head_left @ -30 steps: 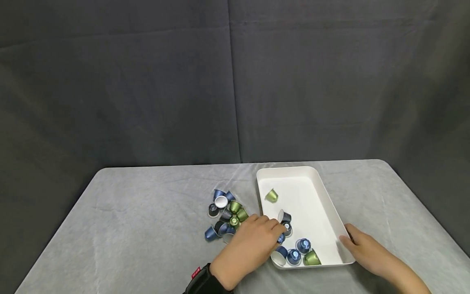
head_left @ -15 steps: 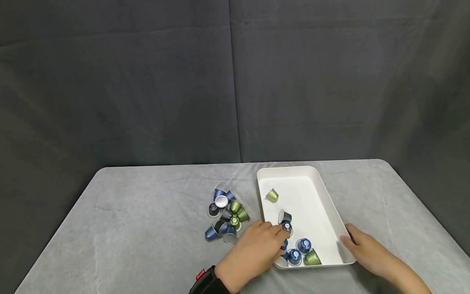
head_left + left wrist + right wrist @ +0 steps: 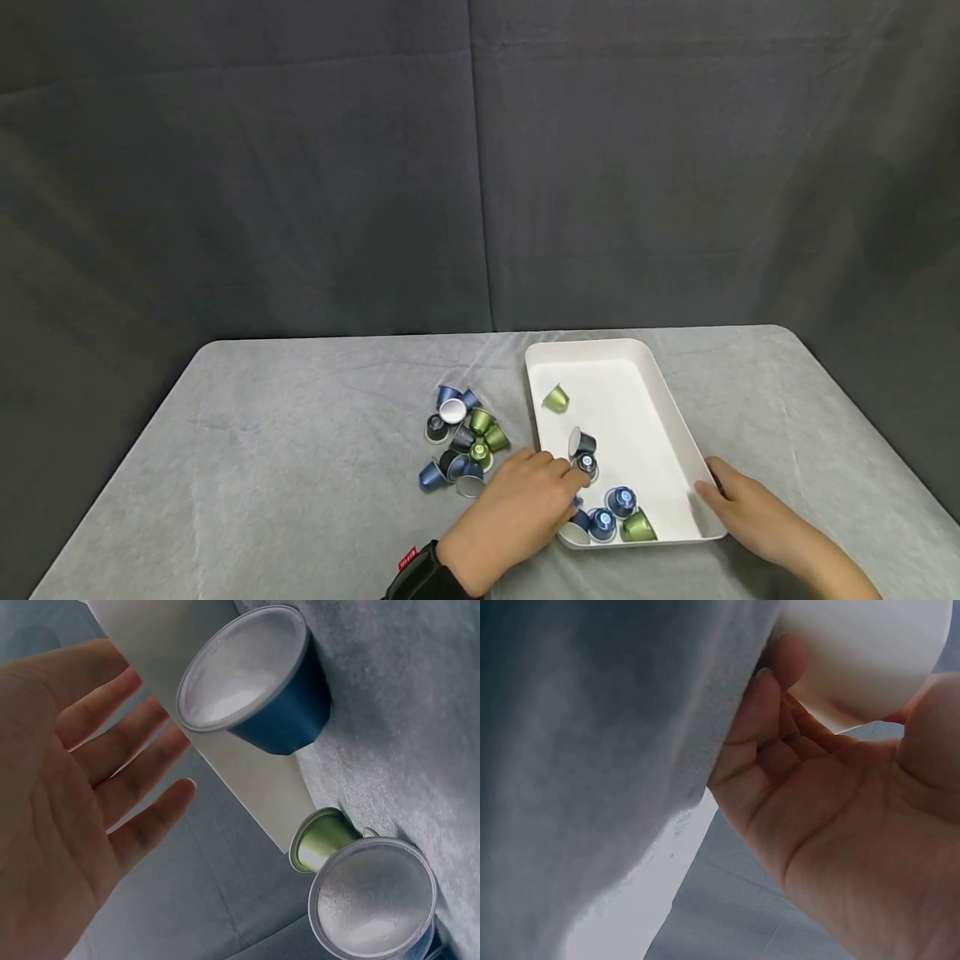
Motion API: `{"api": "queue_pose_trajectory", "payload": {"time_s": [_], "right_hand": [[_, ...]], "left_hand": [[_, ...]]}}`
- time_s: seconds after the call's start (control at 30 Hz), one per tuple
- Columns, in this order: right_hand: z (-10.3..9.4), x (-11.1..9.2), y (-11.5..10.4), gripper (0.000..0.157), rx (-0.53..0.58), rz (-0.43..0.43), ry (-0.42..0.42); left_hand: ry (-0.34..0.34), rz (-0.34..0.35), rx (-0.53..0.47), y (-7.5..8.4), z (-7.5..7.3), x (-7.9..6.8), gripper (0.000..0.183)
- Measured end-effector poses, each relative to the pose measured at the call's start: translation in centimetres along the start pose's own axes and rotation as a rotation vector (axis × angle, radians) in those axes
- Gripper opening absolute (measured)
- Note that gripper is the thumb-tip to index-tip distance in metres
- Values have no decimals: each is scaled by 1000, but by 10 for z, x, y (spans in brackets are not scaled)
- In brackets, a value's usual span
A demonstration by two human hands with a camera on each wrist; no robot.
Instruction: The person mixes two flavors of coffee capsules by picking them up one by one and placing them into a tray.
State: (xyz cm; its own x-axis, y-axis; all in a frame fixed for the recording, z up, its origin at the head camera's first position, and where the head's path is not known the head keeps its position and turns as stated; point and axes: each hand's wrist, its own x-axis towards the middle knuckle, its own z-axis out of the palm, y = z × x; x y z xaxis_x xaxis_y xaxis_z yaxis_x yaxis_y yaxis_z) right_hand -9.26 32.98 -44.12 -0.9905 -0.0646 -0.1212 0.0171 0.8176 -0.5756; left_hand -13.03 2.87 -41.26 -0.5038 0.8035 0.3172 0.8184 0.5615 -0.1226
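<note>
Left grip [image 3: 525,507] reaches over the white tray [image 3: 622,417]'s left wall, visible fingers long and loose, most tips hidden, so cannot tell if it pinches the blue capsule [image 3: 577,502] partly covered by it inside. Right grip [image 3: 738,504] clasps the tray's right rim, thumb up top, fingers tucked beneath. Capsules: small tapered metallic cups, flat lids. In tray, beside left fingertips: dark upright capsule [image 3: 587,465], lid down, with a tilted slate-blue capsule [image 3: 582,442] touching it. Tray's near end: two blue capsules [image 3: 621,501] lid down, a silver-lidded blue one [image 3: 575,528] tipped over, a green capsule [image 3: 638,526] on its side. Tray's far left: lighter green capsule [image 3: 556,398], tilted. Left of tray, on grey cloth-covered surface [image 3: 300,467]: jumbled pile [image 3: 462,439], blue, green, black, one white lid up. Dark curtain [image 3: 337,167] behind tray.
</note>
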Motion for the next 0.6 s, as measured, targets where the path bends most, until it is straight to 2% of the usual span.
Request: {"api": "queue_pose_trajectory", "payload": {"time_s": [0.33,0.6], "right_hand": [[-1,-1,-1,26,-1,8,-3],[0,0,0,26,-6,0,0]], "left_hand": [[-1,3,5,-1,-2,1,22],[-8,-20,-3,-4,-6,1,20]]}}
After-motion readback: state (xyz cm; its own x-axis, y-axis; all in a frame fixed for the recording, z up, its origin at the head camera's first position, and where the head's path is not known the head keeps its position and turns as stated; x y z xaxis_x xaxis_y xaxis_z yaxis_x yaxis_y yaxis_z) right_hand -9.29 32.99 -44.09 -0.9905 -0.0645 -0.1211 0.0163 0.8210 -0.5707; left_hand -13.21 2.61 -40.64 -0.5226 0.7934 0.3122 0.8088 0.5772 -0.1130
